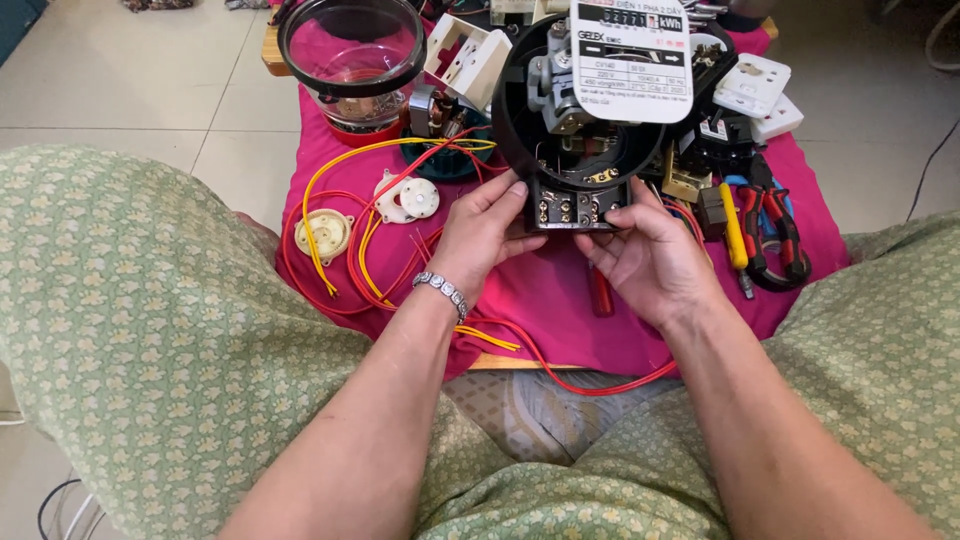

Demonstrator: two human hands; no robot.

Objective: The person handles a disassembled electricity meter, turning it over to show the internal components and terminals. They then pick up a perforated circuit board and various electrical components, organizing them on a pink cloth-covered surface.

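Note:
A round black electricity meter [590, 110] with a white dial plate stands tilted on a pink cloth [560, 290]. Its screw terminal block [575, 208] faces me at the bottom. My left hand [482, 232], a bead bracelet on the wrist, grips the meter's lower left edge beside the terminal block. My right hand [650, 255] holds the lower right side, fingers curled under the block. A red-handled tool [600, 292] lies on the cloth between my hands.
Red and yellow wires [345, 245] loop at the left with white round plastic parts [405, 197]. A clear glass meter cover [352, 55] stands at the back left. Pliers [775, 235], a yellow-handled tool [733, 240] and white sockets [752, 85] lie at the right. My green-patterned knees flank the low table.

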